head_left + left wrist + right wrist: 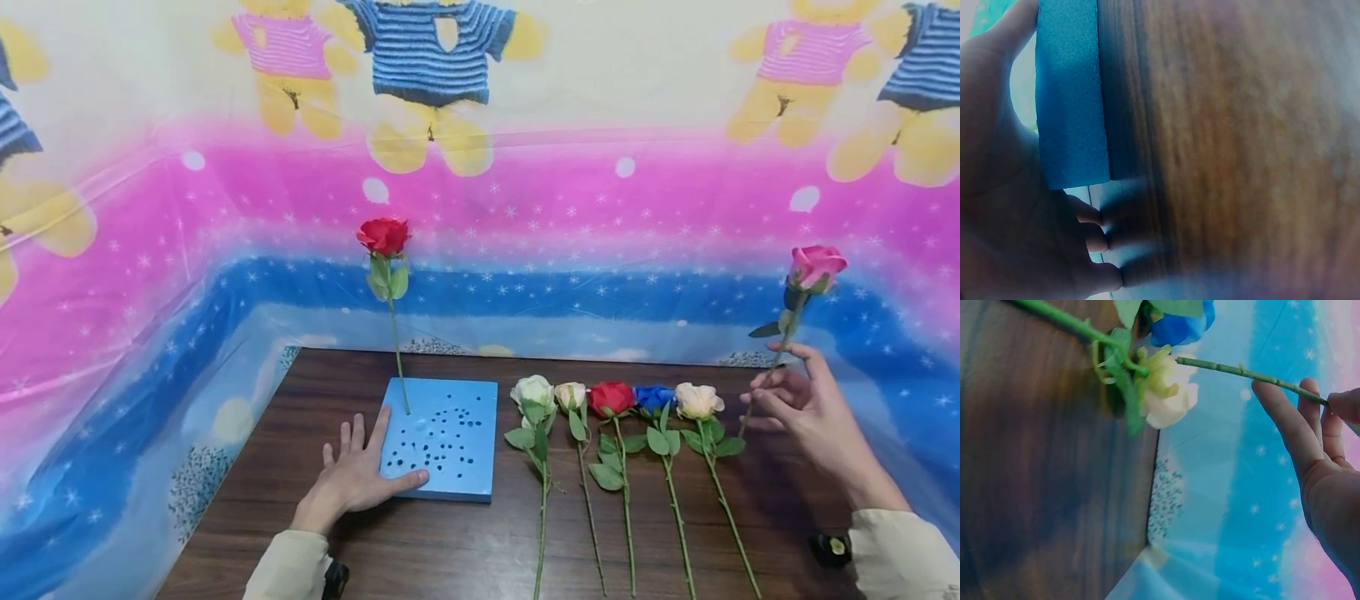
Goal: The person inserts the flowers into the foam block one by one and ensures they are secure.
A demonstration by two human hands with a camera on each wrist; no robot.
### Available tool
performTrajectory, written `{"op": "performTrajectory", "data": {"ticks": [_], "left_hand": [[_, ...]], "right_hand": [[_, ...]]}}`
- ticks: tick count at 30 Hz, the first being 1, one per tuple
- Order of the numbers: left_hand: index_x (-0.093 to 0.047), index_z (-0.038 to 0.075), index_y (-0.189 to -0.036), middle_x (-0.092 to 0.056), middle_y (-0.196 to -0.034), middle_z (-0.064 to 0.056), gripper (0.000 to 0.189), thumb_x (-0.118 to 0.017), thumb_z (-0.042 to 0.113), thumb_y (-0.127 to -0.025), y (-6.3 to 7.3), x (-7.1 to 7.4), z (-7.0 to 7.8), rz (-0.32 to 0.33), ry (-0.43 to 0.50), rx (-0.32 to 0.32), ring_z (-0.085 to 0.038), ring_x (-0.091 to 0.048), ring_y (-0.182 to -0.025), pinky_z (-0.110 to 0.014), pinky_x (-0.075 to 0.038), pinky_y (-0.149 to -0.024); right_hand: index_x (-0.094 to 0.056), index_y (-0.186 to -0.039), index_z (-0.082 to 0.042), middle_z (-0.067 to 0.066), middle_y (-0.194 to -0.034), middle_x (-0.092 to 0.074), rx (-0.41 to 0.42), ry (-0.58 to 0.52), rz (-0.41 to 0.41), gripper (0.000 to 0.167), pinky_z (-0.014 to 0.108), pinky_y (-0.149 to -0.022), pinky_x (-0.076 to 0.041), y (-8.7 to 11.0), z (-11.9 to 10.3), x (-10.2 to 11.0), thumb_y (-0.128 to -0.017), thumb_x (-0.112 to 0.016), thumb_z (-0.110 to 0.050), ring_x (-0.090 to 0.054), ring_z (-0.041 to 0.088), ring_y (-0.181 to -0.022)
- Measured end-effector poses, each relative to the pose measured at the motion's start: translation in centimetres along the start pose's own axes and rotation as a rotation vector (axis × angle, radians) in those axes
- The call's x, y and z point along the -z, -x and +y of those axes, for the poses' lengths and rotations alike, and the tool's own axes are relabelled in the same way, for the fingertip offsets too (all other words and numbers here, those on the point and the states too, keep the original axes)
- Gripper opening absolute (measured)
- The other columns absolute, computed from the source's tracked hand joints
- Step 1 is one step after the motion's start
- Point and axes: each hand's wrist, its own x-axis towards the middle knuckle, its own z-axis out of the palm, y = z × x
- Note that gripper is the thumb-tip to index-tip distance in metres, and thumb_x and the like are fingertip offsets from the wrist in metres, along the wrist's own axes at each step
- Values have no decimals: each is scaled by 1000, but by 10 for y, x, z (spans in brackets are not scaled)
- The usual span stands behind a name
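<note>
A blue foam block (450,433) with many dark holes lies on the table. One red rose (382,239) stands upright with its stem in the block's far left part. My left hand (356,475) rests on the block's left side, fingers spread and thumb over the near edge; in the left wrist view the block's side wall (1072,94) shows by the palm. At the right, my right hand (806,408) pinches the stem of a pink rose (816,268) and holds it raised, bloom up. The bare lower stem (1229,367) shows in the right wrist view.
Several roses lie in a row between block and right hand: a pale green-white rose (534,393), a small cream rose (571,396), a red rose (612,399), a blue rose (654,398) and a peach rose (699,401). A printed cloth (525,292) hangs behind the wooden table (255,467).
</note>
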Motion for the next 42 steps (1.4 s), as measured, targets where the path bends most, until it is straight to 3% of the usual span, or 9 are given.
{"op": "performTrajectory", "data": {"ticks": [9,17,22,26,35,42], "left_hand": [[4,19,-181,11,-180,-37,136,-73,84,-89,-1,0,1,1,0,6,-59,14,-166,-86,7,-124],[2,19,-181,10,-180,-37,135,-74,82,-90,1,0,1,7,0,4,-59,13,-167,-85,5,-125],[3,19,-181,11,-180,-37,135,-74,82,-90,1,1,1,4,2,4,-59,14,-166,-85,6,-125],[3,19,-181,11,-180,-36,134,-74,82,-90,1,0,1,2,6,6,-59,14,-167,-85,6,-125],[1,18,-181,11,-180,-36,134,-75,82,-90,0,-1,0,9,17,2,-59,14,-166,-86,6,-124],[1,18,-181,11,-180,-36,135,-74,82,-90,1,0,0,13,15,3,-58,14,-166,-85,7,-125]], "right_hand": [[-32,-168,-15,12,-110,-69,1,87,3,71,40,-71,-69,-29,-13,-22,-109,-59,13,-81,13,-99],[-30,-166,-10,18,-110,-64,57,-6,-73,68,43,-76,-69,-47,-17,-47,-108,-57,16,-80,16,-100],[-30,-165,-11,20,-109,-65,65,124,-79,65,39,-77,-70,-58,-22,-65,-111,-58,10,-80,13,-99],[-28,-165,-13,25,-113,-63,55,139,-99,64,42,-78,-70,-65,-24,-80,-112,-57,7,-79,16,-99],[-29,-165,-21,35,-119,-57,18,64,-159,62,52,-81,-69,-77,-23,-110,-115,-57,0,-78,22,-103],[-28,-168,-20,31,-120,-58,3,23,-196,64,58,-80,-68,-87,-26,-130,-115,-59,-1,-78,23,-104]]}}
